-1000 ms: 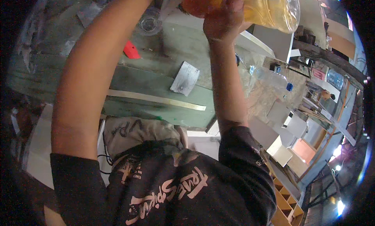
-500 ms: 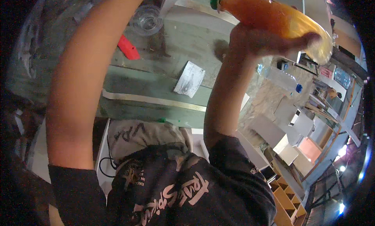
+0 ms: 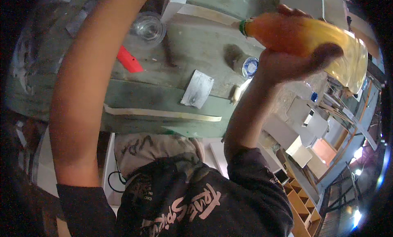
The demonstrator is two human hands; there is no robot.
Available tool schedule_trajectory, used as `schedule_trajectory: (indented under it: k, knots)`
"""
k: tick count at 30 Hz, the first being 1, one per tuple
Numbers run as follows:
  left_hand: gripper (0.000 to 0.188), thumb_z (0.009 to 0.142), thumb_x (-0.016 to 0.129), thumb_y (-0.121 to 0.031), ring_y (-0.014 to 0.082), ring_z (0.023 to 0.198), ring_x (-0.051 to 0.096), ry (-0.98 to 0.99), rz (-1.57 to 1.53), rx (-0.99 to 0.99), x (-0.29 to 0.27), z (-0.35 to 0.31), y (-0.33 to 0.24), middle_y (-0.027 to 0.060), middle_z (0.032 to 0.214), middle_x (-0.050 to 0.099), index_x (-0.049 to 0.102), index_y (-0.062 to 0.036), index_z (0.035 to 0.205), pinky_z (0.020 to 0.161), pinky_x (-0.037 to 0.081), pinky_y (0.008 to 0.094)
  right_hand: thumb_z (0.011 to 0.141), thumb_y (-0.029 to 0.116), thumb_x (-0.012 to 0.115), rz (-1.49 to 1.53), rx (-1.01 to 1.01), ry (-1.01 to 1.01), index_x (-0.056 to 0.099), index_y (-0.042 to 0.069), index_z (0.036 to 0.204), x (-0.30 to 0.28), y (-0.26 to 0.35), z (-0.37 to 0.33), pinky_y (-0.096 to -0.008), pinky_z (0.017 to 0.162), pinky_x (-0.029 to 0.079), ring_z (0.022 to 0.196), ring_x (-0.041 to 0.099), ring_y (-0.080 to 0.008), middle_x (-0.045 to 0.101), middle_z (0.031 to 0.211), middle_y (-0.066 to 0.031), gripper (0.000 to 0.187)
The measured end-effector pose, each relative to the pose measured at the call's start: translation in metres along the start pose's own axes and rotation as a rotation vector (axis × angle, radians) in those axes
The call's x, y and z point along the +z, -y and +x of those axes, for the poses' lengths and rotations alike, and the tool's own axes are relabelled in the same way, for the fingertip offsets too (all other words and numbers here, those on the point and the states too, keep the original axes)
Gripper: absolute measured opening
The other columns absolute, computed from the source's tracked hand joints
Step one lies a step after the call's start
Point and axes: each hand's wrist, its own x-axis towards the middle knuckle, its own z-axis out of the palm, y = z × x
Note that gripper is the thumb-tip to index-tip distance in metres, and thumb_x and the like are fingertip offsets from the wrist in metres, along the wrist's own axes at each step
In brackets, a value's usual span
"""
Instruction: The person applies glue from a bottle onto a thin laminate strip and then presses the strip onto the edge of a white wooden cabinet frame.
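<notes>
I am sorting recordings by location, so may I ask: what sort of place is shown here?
Probably a woodworking or furniture workshop: a scuffed greenish work surface, a wooden compartment unit and pale box-like pieces suggest it.

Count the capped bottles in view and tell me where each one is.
2: a green-capped orange-yellow bottle in the right hand, and a clear, blue-capped bottle, partly hidden, below that hand in the picture. Others may be hidden behind the arm or hand.
</notes>
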Motion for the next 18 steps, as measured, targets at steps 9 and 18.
schedule_trajectory:
  k: [9, 18]
  knots:
    - [0.028, 0.101, 0.05, -0.027, 0.0183, 0.111, 0.056, 0.049, 0.064, -0.02, -0.005, -0.007, -0.017, 0.0047, 0.113, 0.063, 0.065, -0.0064, 0.114, 0.1, 0.041, 0.034, 0.099, 0.045, 0.058, 0.57, 0.165, 0.333, 0.048, 0.002, 0.131, 0.044, -0.019, -0.057, -0.0441, 0.092, 0.052, 0.101, 0.063, -0.0285, 0.062, 0.116, -0.016, 0.055]
    - [0.03, 0.101, 0.048, -0.025, 0.0199, 0.113, 0.056, 0.021, 0.121, -0.055, 0.0, -0.01, -0.028, 0.0076, 0.117, 0.062, 0.065, -0.005, 0.117, 0.102, 0.04, 0.0333, 0.095, 0.042, 0.067, 0.532, -0.046, 0.201, 0.042, 0.002, 0.132, 0.074, -0.005, -0.052, -0.0378, 0.078, 0.057, 0.102, 0.065, -0.0254, 0.06, 0.109, -0.0152, 0.06]
